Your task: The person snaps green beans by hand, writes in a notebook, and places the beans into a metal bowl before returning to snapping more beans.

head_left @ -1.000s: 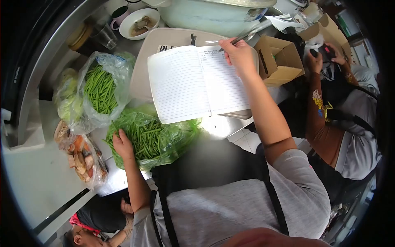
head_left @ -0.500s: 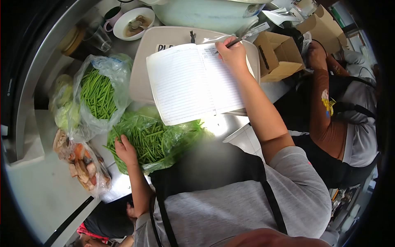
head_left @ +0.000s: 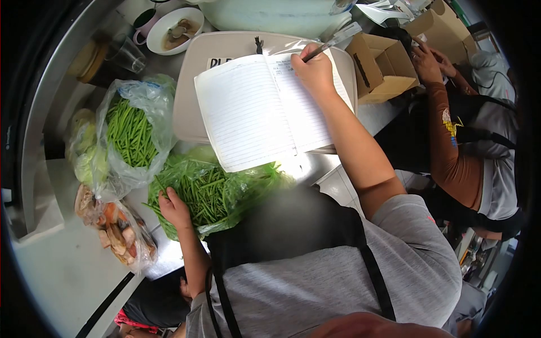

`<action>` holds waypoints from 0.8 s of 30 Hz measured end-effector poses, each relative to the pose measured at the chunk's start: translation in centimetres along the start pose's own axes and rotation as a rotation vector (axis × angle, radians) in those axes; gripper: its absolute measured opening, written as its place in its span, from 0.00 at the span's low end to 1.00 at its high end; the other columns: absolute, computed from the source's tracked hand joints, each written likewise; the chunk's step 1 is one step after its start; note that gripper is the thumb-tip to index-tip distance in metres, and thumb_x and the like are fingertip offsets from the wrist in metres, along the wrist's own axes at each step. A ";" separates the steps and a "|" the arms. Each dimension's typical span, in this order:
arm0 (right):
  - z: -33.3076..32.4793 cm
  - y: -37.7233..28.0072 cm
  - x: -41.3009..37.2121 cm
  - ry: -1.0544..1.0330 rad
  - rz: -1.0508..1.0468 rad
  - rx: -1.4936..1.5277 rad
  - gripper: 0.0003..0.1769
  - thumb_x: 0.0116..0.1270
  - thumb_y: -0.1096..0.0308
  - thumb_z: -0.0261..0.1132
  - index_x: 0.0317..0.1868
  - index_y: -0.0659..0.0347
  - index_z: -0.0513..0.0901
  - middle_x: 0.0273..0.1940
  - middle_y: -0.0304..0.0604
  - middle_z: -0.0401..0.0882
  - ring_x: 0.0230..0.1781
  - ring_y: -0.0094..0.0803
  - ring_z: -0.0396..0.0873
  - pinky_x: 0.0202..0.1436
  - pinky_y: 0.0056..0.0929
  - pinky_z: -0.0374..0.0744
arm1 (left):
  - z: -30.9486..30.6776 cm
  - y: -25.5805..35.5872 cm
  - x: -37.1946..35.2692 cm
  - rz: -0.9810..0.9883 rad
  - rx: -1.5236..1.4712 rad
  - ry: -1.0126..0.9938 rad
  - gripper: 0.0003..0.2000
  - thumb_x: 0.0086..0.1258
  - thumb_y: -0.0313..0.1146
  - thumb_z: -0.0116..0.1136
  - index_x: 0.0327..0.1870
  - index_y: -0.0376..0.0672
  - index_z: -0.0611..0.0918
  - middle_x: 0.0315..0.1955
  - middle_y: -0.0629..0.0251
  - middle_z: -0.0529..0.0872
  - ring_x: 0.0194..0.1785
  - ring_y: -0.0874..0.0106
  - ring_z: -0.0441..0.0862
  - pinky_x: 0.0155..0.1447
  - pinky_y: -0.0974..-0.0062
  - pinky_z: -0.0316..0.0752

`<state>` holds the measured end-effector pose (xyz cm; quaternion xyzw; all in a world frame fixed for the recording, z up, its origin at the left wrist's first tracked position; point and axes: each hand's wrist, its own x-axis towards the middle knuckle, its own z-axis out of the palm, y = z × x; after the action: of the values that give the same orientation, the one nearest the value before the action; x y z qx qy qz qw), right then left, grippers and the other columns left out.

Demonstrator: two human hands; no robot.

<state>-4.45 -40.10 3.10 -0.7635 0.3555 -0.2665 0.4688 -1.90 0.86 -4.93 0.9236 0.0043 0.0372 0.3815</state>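
Observation:
An open lined notebook [head_left: 242,112] lies on a beige lid [head_left: 189,107], with a few lines of writing at the top of its right page. Closed around a pen [head_left: 329,44], my right hand [head_left: 315,72] rests on that page near the writing. My left hand [head_left: 174,208] pinches a green bean [head_left: 159,183] at the left edge of an open green plastic bag. Cut green beans [head_left: 205,194] fill this bag. Above and left of it, a clear bag holds more long green beans [head_left: 131,133].
Bagged brown and orange pieces [head_left: 121,234] and a bagged pale green vegetable [head_left: 87,149] lie left. A bowl with a spoon [head_left: 176,32], a pink mug [head_left: 145,25] and a glass [head_left: 127,53] stand behind. Cardboard box [head_left: 383,67] and a co-worker's arm [head_left: 445,129] are right.
My right hand has shifted slightly left and up with the pen. The co-worker's hands have moved up and together beside the cardboard boxes. My left hand has barely moved.

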 end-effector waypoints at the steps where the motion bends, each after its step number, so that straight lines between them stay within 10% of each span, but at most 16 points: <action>1: 0.1 0.0 0.0 -0.003 -0.003 -0.024 0.09 0.49 0.67 0.59 0.20 0.60 0.68 0.16 0.39 0.71 0.18 0.27 0.68 0.26 0.25 0.69 | 0.0 -0.1 0.0 0.012 0.005 0.008 0.19 0.65 0.40 0.47 0.41 0.26 0.73 0.31 0.48 0.78 0.34 0.61 0.74 0.42 0.71 0.68; 24: -0.1 -0.2 -0.2 0.020 -0.052 -0.114 0.09 0.48 0.67 0.58 0.21 0.61 0.67 0.16 0.43 0.70 0.19 0.33 0.69 0.27 0.28 0.69 | 0.2 -0.7 0.2 0.031 0.028 0.009 0.17 0.65 0.39 0.47 0.39 0.28 0.74 0.30 0.50 0.79 0.32 0.59 0.74 0.40 0.70 0.68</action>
<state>-4.56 -39.92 3.28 -0.7951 0.3549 -0.2653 0.4141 -1.72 1.21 -5.53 0.9287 -0.0080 0.0470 0.3677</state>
